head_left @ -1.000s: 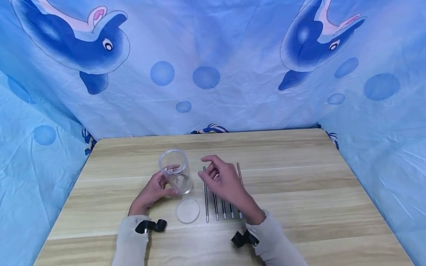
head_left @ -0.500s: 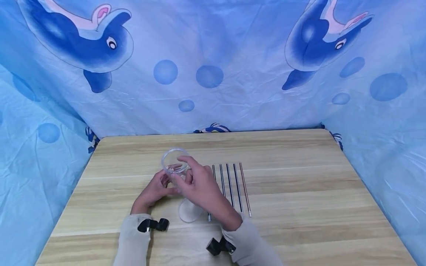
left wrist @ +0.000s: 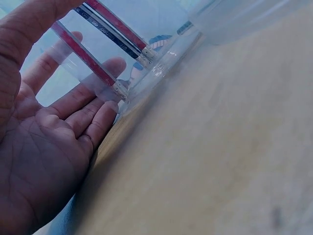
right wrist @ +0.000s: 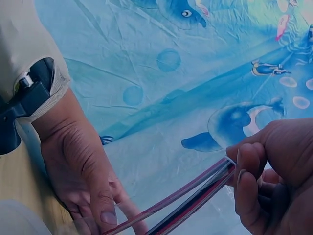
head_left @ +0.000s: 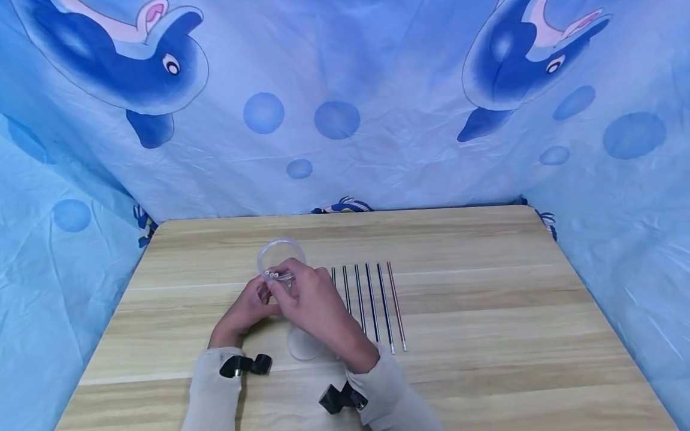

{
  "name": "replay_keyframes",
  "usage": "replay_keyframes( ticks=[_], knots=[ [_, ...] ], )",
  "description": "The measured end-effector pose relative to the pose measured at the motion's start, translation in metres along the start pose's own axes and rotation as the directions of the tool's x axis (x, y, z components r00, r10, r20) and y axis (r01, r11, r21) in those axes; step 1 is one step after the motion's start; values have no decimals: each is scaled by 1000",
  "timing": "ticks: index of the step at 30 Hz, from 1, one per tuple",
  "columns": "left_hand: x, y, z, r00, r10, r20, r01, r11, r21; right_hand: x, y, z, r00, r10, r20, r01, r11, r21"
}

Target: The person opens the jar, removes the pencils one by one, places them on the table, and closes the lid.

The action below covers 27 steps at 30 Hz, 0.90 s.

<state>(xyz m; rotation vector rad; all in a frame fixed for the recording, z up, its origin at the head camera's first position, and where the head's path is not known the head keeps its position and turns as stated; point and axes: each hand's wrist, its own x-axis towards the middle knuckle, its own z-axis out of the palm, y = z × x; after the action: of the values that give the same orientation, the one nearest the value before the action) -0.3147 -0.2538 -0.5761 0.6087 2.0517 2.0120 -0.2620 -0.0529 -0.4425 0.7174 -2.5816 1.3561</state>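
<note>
- My left hand (head_left: 242, 311) holds the clear jar (head_left: 281, 242) by its side, with the thumb and fingers around the wall.
- The jar is on the wooden table (head_left: 485, 299), and its lid is off. I cannot tell if it stands fully upright.
- Inside the jar I see at least three pencils (left wrist: 88, 56): two are red and one is black. Their upper ends lean together at the rim.
- My right hand (head_left: 309, 296) is at the rim, with its fingers bent just by these ends. I cannot tell if it already pinches a pencil or only touches there.
- Six other pencils (head_left: 374, 305) lie side by side on the table, to the right of the jar; the last one is reddish.
- The round lid (head_left: 300, 346) lies flat near the jar, and my right arm covers a part of it.
- I judge that the step in hand is to take the pencils from the jar, one after another.
- The next move, in my opinion, calls for a sure pinch on one single end and a straight pull upward, while my left hand keeps the jar steady.
</note>
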Motion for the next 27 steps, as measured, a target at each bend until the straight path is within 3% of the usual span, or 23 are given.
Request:
replay_keyframes(
  ticks=[9,19,27],
  knots=[
    [1,-3,-2,1000,22,18,-22,1000,-9,2,1,-2,998,27,49,-29,999,41],
    [-1,-1,-2,1000,-4,0,4,1000,-4,2,3,-2,999,-1,52,4,998,-63],
    [1,0,0,999,35,28,-34,999,-28,3,3,-4,1000,-9,27,8,999,31]
  ],
)
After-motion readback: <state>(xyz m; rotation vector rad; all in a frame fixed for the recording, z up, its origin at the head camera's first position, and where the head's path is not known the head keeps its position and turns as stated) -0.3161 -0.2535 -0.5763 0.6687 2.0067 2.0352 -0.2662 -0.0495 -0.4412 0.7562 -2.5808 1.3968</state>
